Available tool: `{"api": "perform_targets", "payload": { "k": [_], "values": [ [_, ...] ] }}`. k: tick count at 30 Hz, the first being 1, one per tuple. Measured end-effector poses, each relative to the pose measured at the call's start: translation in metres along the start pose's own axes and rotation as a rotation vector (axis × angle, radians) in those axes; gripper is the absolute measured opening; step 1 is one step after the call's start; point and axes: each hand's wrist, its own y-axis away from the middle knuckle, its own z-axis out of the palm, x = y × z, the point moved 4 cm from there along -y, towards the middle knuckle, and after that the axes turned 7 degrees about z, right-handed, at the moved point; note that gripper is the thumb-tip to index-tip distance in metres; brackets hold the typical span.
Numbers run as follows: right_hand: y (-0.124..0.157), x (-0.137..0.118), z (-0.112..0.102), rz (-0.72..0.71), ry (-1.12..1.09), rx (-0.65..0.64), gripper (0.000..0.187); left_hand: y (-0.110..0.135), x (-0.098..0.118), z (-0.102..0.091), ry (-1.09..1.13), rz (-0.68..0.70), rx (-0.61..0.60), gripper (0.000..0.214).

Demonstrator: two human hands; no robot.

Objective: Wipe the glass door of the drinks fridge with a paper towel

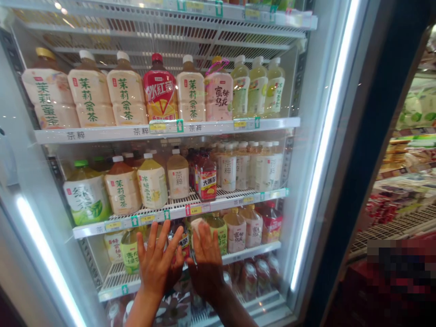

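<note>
While bottled teas [191, 93] stood inside, left hand [157, 260] and right hand [208, 263] faced the glass cooler door [156, 143].
Left fingers were wide; right narrower, any hold untellable. Door judged stiff, slick, breakable; best gripped by its edge.

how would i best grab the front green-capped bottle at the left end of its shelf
Probably by the neck just below its green cap, coming from the front. The bottle stands upright near the front edge of the shelf and narrows above a wide body, while a neighbouring bottle stands close on its right. Reflections suggest glass in between; that would need opening first.
</note>
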Motion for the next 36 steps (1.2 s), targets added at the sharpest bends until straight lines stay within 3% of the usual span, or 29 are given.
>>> {"api": "perform_targets", "payload": {
  "k": [3, 6, 8, 10, 11, 13, 15, 17, 21, 23, 24, 27, 29, 33, 36],
  "values": [
    [0.028, 0.03, -0.006, -0.005, 0.043, -0.034, 0.065, 0.0, 0.0, 0.0, 0.004, 0.0, 0.009, 0.063],
    [0.035, 0.081, -0.02, 0.289, 0.1, 0.092, 0.068, 0.001, 0.0, 0.0, 0.012, -0.001, 0.006, 0.064],
    [0.033, 0.095, -0.024, 0.495, 0.074, 0.163, 0.068, 0.001, 0.0, -0.001, 0.02, 0.001, 0.003, 0.064],
    [0.035, 0.081, -0.02, 0.572, 0.046, 0.16, 0.068, 0.001, 0.0, -0.001, 0.025, 0.003, 0.003, 0.063],
    [0.037, 0.065, -0.015, 0.528, 0.039, 0.121, 0.068, 0.001, -0.001, -0.002, 0.027, 0.005, 0.005, 0.063],
    [0.043, 0.033, -0.004, 0.335, 0.044, 0.003, 0.07, 0.001, -0.001, -0.001, 0.026, 0.009, 0.006, 0.061],
    [0.045, 0.019, 0.001, 0.153, 0.069, -0.083, 0.072, 0.001, -0.001, -0.001, 0.027, 0.012, 0.004, 0.061],
    [0.034, 0.032, -0.005, 0.139, 0.113, -0.057, 0.071, 0.001, -0.001, 0.0, 0.029, 0.013, 0.003, 0.061],
    [0.003, 0.081, -0.027, 0.419, 0.111, 0.135, 0.068, 0.001, -0.002, 0.0, 0.027, 0.01, 0.002, 0.062],
    [0.003, 0.078, -0.029, 0.482, 0.091, 0.129, 0.067, 0.001, -0.002, -0.001, 0.028, 0.004, -0.001, 0.063],
    [0.009, 0.069, -0.026, 0.448, 0.083, 0.096, 0.068, 0.001, -0.002, -0.001, 0.029, 0.001, -0.004, 0.063],
    [0.033, 0.034, -0.015, 0.211, 0.056, -0.057, 0.07, 0.001, -0.002, -0.001, 0.027, 0.002, -0.002, 0.063],
    [0.039, 0.03, -0.014, 0.131, 0.052, -0.092, 0.071, 0.0, -0.001, -0.002, 0.028, 0.002, 0.005, 0.063],
    [0.011, 0.069, -0.028, 0.397, 0.069, 0.071, 0.068, 0.0, -0.001, -0.003, 0.03, -0.001, 0.006, 0.066],
    [-0.007, 0.065, -0.029, 0.456, 0.074, 0.12, 0.069, 0.0, -0.001, -0.003, 0.029, -0.002, 0.002, 0.067]
  ]
}}
